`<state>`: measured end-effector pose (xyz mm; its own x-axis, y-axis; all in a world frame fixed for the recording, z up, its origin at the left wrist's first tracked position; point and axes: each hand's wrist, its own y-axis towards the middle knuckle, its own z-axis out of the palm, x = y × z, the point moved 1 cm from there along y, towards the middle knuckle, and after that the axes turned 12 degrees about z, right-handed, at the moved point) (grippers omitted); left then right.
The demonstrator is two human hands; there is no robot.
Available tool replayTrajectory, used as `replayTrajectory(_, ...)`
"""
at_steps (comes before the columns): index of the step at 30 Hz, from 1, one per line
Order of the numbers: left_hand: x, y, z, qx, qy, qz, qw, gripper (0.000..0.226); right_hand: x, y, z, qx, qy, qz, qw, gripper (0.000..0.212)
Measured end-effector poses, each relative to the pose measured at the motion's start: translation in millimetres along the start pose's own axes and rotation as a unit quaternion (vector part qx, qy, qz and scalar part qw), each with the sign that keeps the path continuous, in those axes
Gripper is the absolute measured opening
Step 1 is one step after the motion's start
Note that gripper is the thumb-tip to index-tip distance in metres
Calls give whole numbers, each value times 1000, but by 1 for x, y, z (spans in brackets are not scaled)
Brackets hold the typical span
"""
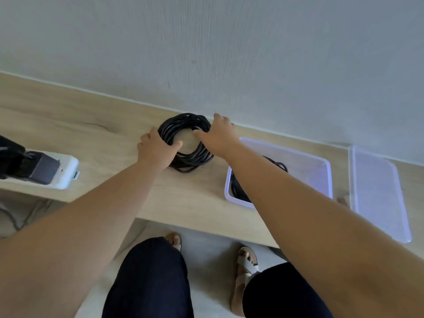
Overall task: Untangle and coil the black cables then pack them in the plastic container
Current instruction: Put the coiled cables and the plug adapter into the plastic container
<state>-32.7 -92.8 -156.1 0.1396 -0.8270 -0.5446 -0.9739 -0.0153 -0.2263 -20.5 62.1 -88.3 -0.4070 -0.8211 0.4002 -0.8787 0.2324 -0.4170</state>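
At the far left of the wooden worktop (103,125) lies a white power strip (67,172) with a dark plug adapter (43,168) seated in it and a small red mark on its top.

Toward the middle, the left hand (156,151) grips the left side of the coiled black cable (195,158). Its thumb reaches into the open centre of the ring and its fingers (146,138) wrap the outer edge, so the hand is clamped on the coil. The coil lies flat on the worktop, close to the grey wall (206,53) and just left of the plastic container (328,180).

The right hand (221,137) holds the coil's far right side the same way, thumb inside the ring and fingers curled over the outer strands.

Right of the coil, the clear plastic container stands open on the worktop. A second black cable (236,191) lies inside it at its left end, partly hidden by the right forearm.

Further right, apart from the container, a clear lid (378,191) lies flat, its near end overhanging the worktop's front edge.

Below the edge, two feet in sandals stand on a pale floor.
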Motion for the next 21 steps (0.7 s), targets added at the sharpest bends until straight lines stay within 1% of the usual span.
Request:
replayTrajectory(2,2,2,3,5,6,-10,1000,81,5,29,16,16,-60,58,996,77)
replayTrajectory(4,4,4,6,3,-10,-37,999,80,4,50,32,45,-72,107,991,87)
replayTrajectory(5,4,4,8,-2,-32,-47,998,74,3,56,39,56,-66,121,989,87)
replayTrajectory(6,4,5,9,-11,-50,-51,997,65,1,62,44,60,-45,134,988,82)
replayTrajectory(7,5,7,11,-16,-59,-55,997,57,0,67,50,58,-8,146,988,72)
replayTrajectory(9,4,7,11,-19,-55,-55,997,48,-4,71,55,38,51,158,985,47)
replayTrajectory(12,-3,5,10,-31,-83,-57,994,45,-10,74,56,18,83,151,985,31)
replayTrajectory(14,-11,3,6,-60,-145,-51,986,45,-12,68,52,16,165,154,974,23)
replayTrajectory(16,-16,0,-4,-106,-200,-31,974,46,-10,55,46,9,261,145,954,27)
replayTrajectory(18,-23,-3,-19,-144,-252,0,957,45,-4,37,36,-3,336,115,935,32)
replayTrajectory(21,-40,-13,-43,-134,-291,54,946,43,-2,2,12,-33,428,61,901,35)
